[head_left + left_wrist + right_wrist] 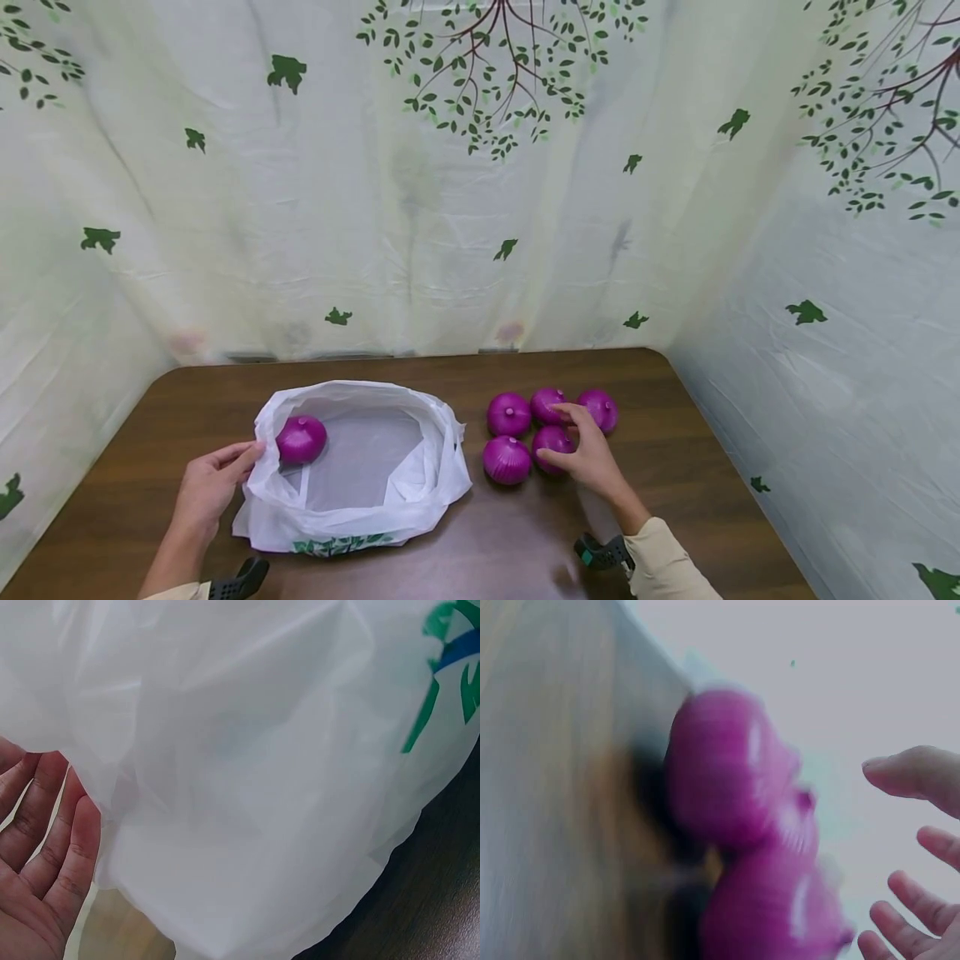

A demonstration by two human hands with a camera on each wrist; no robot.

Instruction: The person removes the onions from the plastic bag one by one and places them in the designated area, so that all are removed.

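Observation:
A white plastic bag (pixel 352 525) with green print stands with its mouth spread wide on the left of the table. Inside it, against the left wall, lies one purple onion (pixel 302 439). My left hand (pixel 213 483) pinches the bag's left rim between thumb and fingers; its curled fingers also show at the edge of the left wrist view. To the right of the bag, several purple onions (pixel 507 460) sit in a cluster. Over the near right onion (pixel 552 448) is my right hand (pixel 588 450), thumb and fingers spread apart, holding nothing.
The brown wooden table (pixel 525 550) has rounded far corners. A pale curtain (pixel 450 217) with leaf and branch prints hangs behind it and along both sides. Each wrist wears a black strapped device (pixel 600 552).

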